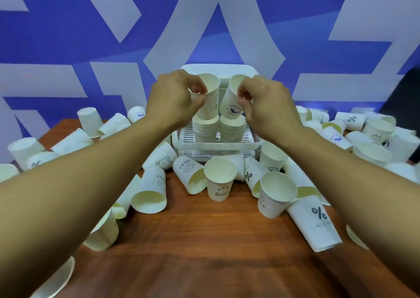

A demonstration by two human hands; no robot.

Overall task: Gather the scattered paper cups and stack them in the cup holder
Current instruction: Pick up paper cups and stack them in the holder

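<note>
Just above the middle of the frame I have both hands at the cup holder (181, 139), a white slotted tray with its lid raised behind. My left hand (175, 97) pinches the rim of a plain cup (210, 93), fingers curled on it, the cup slightly tilted with its base at the mouth of the left stack (205, 128). My right hand (266, 102) pinches a blue-printed cup (231, 103) the same way over the right stack (233, 129). The two stacks stand side by side in the tray. Loose cups (150, 191) lie all round the holder on the wooden table (204, 252), most on their sides, with an upright cup (220, 179) just below the tray.
</note>
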